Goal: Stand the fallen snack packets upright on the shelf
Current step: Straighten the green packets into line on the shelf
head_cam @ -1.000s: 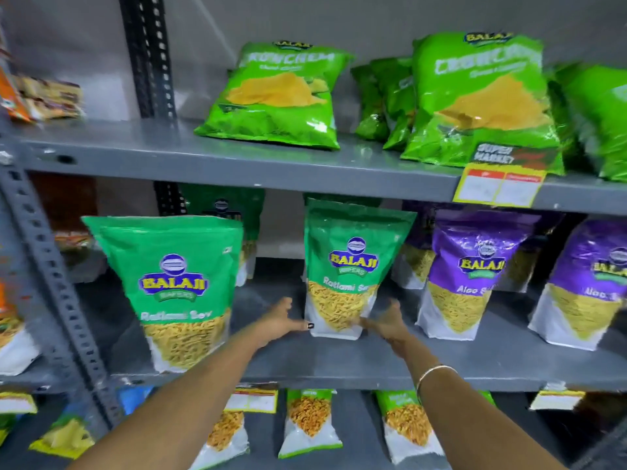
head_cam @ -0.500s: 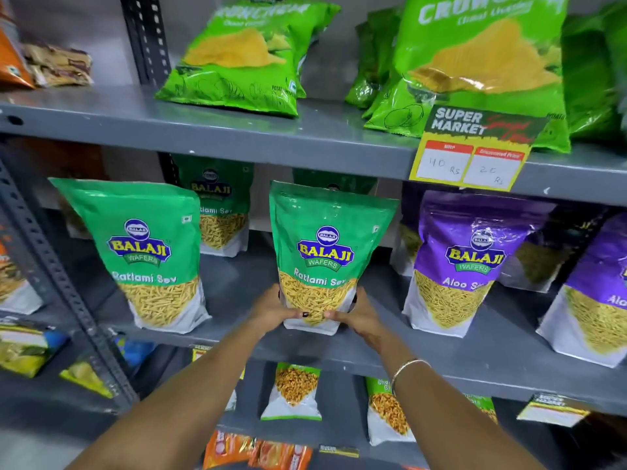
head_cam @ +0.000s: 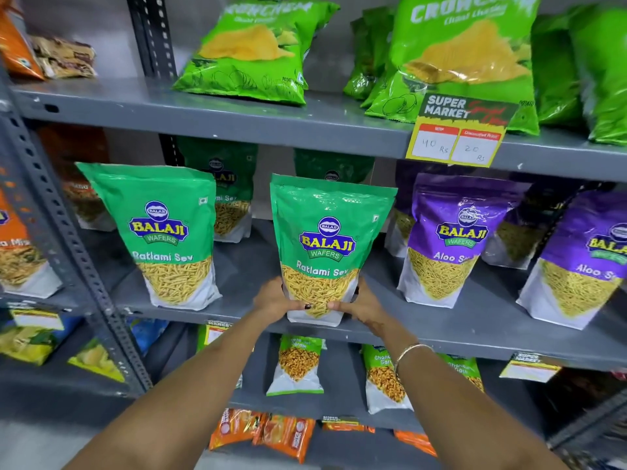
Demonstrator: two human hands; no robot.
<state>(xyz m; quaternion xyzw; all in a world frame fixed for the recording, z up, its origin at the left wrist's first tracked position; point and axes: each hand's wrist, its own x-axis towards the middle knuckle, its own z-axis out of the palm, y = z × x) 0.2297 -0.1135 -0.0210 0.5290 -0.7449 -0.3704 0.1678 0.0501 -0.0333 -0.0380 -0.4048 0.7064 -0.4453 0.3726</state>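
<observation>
Left hand [head_cam: 275,299] and right hand [head_cam: 362,305] are gripping the base of the green Ratlami Sev packet [head_cam: 327,245], which is standing upright on the middle shelf [head_cam: 475,329]. Purple Aloo Sev packet [head_cam: 454,239] is standing at its 3 o'clock, apart.

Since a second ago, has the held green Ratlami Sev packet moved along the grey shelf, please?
Yes. The green Ratlami Sev packet has come forward to the front edge of the grey metal shelf, held at its base by the left hand and right hand.
</observation>
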